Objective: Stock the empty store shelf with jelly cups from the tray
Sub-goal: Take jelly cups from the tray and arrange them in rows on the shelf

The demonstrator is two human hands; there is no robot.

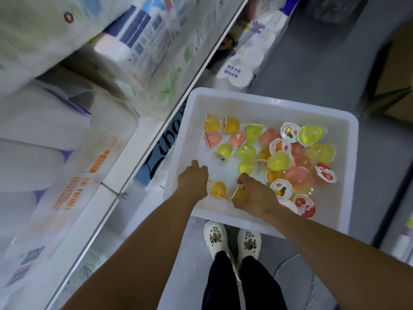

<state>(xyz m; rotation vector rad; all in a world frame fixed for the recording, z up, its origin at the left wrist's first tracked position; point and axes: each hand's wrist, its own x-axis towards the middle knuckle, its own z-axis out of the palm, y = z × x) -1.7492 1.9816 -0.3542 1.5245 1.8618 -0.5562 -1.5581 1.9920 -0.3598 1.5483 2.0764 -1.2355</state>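
A white plastic tray (348,175) holds several loose jelly cups in yellow, green, pink and orange, some lying on their sides, such as a green cup (279,161). Both my hands are down in the tray's near left corner. My left hand (193,182) is curled downward over a jelly cup, of which only a sliver (209,181) shows at its right edge. My right hand (254,194) pinches an orange jelly cup (238,193) by its lid rim. Another orange cup (218,189) lies between the two hands. The shelf edge (138,157) runs diagonally to the left of the tray.
Large packs of tissue and paper rolls (44,121) fill the shelves on the left. More paper-roll packs (241,63) stand beyond the tray. A cardboard box (395,81) sits at the right. My white shoes (232,240) stand on grey floor just under the tray's near edge.
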